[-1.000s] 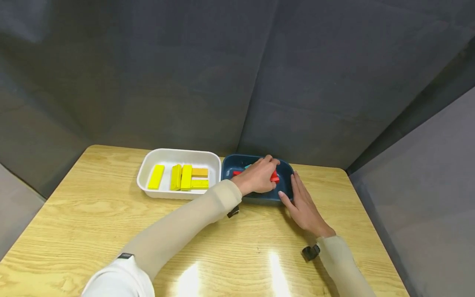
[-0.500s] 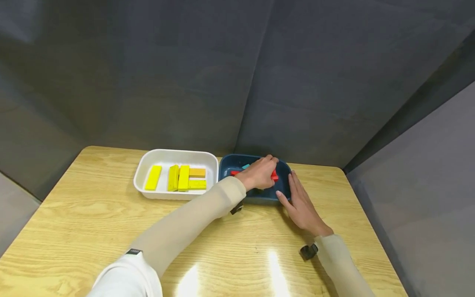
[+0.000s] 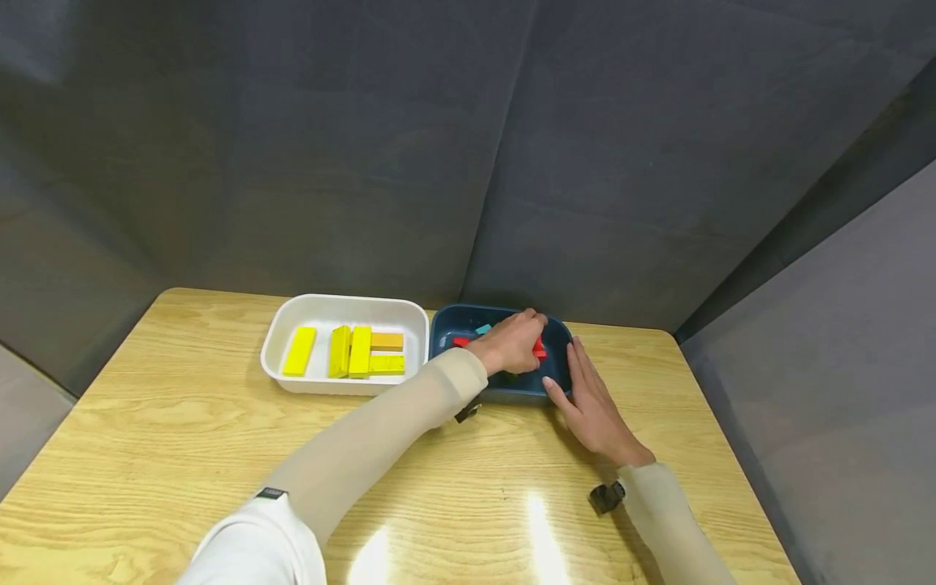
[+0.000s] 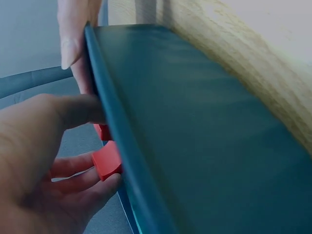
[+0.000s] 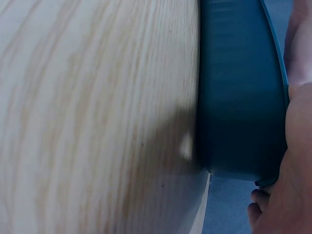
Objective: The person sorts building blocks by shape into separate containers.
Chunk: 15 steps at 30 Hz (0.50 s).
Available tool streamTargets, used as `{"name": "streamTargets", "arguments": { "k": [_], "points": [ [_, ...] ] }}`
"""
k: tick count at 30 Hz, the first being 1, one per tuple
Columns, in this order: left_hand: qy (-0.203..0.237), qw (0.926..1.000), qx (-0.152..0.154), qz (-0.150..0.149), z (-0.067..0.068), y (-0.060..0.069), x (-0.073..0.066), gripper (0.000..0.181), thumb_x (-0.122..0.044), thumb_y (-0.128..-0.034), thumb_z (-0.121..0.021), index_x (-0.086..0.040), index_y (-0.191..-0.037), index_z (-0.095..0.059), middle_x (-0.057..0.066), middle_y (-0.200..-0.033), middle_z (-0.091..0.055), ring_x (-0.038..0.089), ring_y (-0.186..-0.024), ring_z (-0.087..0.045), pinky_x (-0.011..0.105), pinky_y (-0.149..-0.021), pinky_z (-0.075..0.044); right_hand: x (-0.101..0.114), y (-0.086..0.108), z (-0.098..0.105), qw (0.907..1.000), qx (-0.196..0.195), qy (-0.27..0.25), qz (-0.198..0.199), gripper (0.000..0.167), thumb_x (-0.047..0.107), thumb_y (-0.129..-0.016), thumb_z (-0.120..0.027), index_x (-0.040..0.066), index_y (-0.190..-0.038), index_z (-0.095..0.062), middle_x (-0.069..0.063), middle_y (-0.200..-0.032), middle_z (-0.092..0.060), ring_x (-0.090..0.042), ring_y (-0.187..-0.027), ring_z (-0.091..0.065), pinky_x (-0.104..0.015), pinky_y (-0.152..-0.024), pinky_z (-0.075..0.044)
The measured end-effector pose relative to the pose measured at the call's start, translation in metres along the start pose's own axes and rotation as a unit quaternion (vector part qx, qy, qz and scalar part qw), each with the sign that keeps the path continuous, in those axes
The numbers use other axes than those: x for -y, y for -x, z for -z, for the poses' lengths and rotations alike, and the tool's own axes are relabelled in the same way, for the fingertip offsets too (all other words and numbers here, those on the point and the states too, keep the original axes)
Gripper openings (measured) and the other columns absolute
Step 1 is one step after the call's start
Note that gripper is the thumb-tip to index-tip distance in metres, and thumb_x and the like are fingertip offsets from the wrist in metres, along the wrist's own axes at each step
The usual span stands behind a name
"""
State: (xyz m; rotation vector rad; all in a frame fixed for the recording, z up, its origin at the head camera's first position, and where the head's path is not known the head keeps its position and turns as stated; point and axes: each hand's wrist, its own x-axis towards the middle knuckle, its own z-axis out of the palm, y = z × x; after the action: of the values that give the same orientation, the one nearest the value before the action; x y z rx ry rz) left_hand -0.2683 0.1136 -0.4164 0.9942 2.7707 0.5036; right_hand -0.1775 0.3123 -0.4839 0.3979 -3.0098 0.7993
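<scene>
My left hand [image 3: 512,341] reaches down into the dark blue bin [image 3: 504,395], and its fingers curl round a red block [image 4: 107,160]. A second bit of red shows just under the thumb in the left wrist view; the bin's wall hides the rest. More red [image 3: 460,342] and a teal block [image 3: 483,329] lie left of that wrist inside the bin. My right hand [image 3: 595,414] lies along the bin's right end, fingers straight and thumb at the front rim. In the right wrist view it touches the outer rim and holds no block.
A white bin [image 3: 272,357] stands directly left of the blue one, with several yellow blocks [image 3: 359,352] and an orange-yellow block [image 3: 387,341] in it. Both sit at the back of the wooden table [image 3: 468,504], before a dark cloth wall [image 3: 329,146].
The view has shifted slightly to the right. My left hand stays in the blue bin over the red blocks with hardly any motion, and my right hand keeps its place on the bin's end.
</scene>
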Motion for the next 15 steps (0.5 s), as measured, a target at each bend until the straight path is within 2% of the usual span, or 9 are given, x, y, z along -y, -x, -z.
{"name": "streamTargets", "arguments": {
  "k": [4, 9, 15],
  "points": [
    [-0.010, 0.9999, -0.001, 0.005, -0.0042, -0.0009, -0.0003, 0.075, -0.026, -0.0991, -0.078, -0.004, -0.162, -0.044, 0.012, -0.156, -0.052, 0.022, -0.128, -0.059, 0.031, -0.109, -0.053, 0.0008, 0.0006, -0.0003, 1.0000, -0.001, 0.002, 0.000, 0.088, 0.055, -0.114, -0.042, 0.006, -0.172, 0.000, -0.004, -0.180, 0.012, -0.036, -0.166, 0.000, -0.067, -0.130, -0.011],
    [-0.022, 0.9997, -0.007, -0.001, -0.0075, -0.0015, -0.0005, 0.074, -0.029, -0.1009, -0.076, -0.005, -0.163, -0.043, 0.012, -0.158, -0.050, 0.024, -0.135, -0.057, 0.034, -0.112, -0.052, 0.0021, 0.0007, 0.0003, 1.0000, 0.000, 0.001, 0.001, 0.087, 0.055, -0.114, -0.041, 0.005, -0.172, 0.001, -0.004, -0.180, 0.013, -0.036, -0.166, 0.001, -0.067, -0.130, -0.011],
    [-0.077, 0.9967, -0.025, -0.009, -0.0062, 0.0013, -0.0040, 0.069, -0.037, -0.1058, -0.068, -0.010, -0.164, -0.044, 0.009, -0.159, -0.051, 0.025, -0.142, -0.054, 0.039, -0.120, -0.045, 0.0024, 0.0004, 0.0014, 1.0000, 0.001, -0.001, 0.006, 0.086, 0.053, -0.115, -0.040, 0.004, -0.172, 0.001, -0.005, -0.180, 0.014, -0.036, -0.166, 0.002, -0.067, -0.130, -0.011]
  ]
}}
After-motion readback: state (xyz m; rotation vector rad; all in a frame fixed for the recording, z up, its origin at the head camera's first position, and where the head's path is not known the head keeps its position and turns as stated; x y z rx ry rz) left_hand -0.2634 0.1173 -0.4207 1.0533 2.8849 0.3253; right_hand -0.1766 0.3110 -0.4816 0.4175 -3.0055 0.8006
